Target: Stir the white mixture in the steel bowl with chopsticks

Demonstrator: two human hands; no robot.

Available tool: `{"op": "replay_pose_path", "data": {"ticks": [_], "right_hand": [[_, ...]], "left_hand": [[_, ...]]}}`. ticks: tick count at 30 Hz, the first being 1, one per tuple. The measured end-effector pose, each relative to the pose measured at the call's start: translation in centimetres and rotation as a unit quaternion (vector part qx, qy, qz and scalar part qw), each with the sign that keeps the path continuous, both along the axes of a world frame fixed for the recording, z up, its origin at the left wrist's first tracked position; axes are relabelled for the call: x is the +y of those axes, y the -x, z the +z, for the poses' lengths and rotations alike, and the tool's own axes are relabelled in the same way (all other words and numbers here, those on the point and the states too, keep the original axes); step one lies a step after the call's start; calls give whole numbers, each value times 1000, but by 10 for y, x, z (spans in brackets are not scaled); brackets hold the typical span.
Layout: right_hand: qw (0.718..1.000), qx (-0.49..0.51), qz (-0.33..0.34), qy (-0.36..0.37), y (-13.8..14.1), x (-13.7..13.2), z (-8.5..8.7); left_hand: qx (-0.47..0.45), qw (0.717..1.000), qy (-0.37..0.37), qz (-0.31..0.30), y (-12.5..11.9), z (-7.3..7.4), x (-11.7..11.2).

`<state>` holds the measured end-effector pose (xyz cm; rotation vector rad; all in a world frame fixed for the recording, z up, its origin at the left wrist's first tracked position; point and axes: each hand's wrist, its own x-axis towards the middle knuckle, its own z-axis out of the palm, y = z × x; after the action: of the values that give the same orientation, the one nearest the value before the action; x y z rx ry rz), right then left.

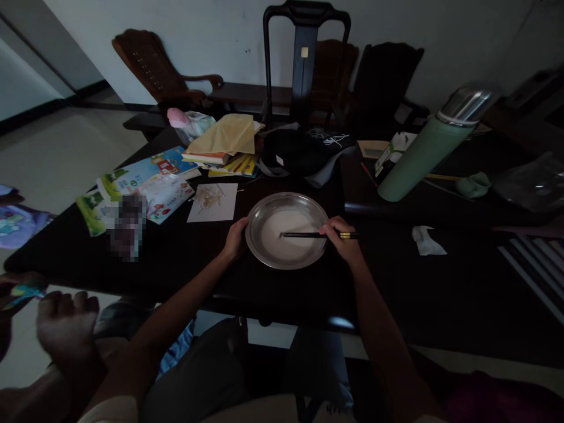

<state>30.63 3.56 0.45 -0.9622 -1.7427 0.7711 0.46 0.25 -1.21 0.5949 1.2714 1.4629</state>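
Note:
A shiny metal bowl (288,267) stands on the dark table and contains a pale, cloudy liquid (282,226). At its left side my left hand (235,237) grips the rim, thumb uppermost. My right hand (341,235) is closed around black chopsticks (304,235) with gold bands, at the bowl's right rim. Their tips reach into the liquid near the middle, where a small dark spot shows. Just beyond my left hand, many thin pale sticks, perhaps cotton swabs, lie on a white paper sheet (224,208).
Booklets (150,167) and stacked books (220,158) lie at the back left, beside a black bag (293,150). A tall green thermos (427,155) stands at the right, with a crumpled tissue (427,241) nearer. Another person's hand (66,320) is at the lower left.

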Motion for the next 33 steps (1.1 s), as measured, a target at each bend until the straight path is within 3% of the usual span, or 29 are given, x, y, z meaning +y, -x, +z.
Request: {"op": "replay_pose_path", "data": {"ticks": [6,11,13,17,19,23,25,29,33], "right_hand": [[991,71,-110,-1,-9,4,-5],[1000,4,1,5,0,2,-4],[1000,-7,-17,-7,0,3,-4],[993,71,-99,7,-8,3,-3],[993,90,-73,22,-8,2,-3],[1000,13,8,6,0,1,-2],[1000,-3,-22,-13,0,2,-3],[992,62,-111,4,-8,4,-4],[998,41,-29,26,-4,1,-2]], "left_hand": [[0,1000,0,-5,0,0,0],[-4,1000,-1,1,1,-2,1],[-6,1000,2,3,1,-2,1],[-5,1000,3,-2,2,-3,0],[-7,1000,5,-1,2,-3,0],[-11,1000,3,6,2,-2,0],[-11,1000,4,3,1,-1,0],[-5,1000,4,3,0,1,0],[-10,1000,5,5,0,0,0]]}}
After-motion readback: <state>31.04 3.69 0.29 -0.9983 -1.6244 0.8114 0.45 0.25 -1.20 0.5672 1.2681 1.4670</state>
